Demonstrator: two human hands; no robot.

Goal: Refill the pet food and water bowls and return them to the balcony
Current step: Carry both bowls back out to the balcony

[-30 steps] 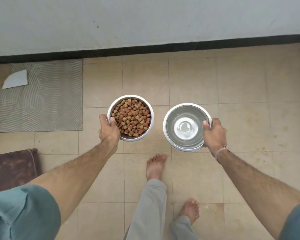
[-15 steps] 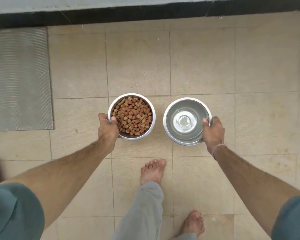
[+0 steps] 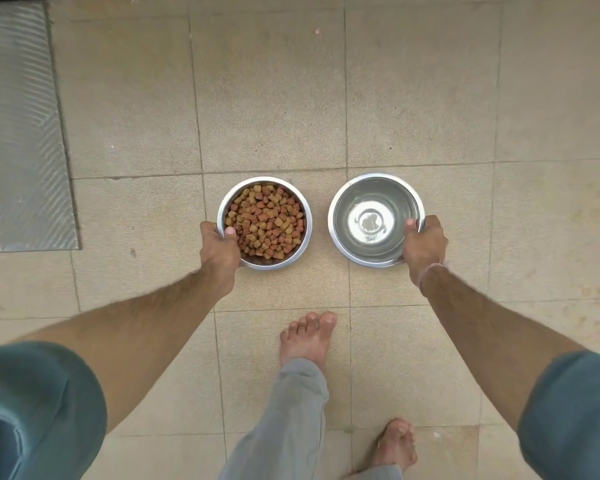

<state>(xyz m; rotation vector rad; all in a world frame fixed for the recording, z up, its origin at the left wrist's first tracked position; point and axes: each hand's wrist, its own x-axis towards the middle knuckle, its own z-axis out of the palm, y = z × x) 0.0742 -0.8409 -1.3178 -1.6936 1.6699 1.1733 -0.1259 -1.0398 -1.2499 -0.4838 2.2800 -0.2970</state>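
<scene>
left hand (image 3: 219, 249) pinches the kibble bowl (image 3: 264, 223) rim, right hand (image 3: 424, 244) the water bowl (image 3: 376, 220); any tilt spills water.

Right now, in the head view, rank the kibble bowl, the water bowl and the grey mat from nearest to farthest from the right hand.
1. water bowl, held by the right hand
2. kibble bowl, to its left
3. grey mat, far left
</scene>
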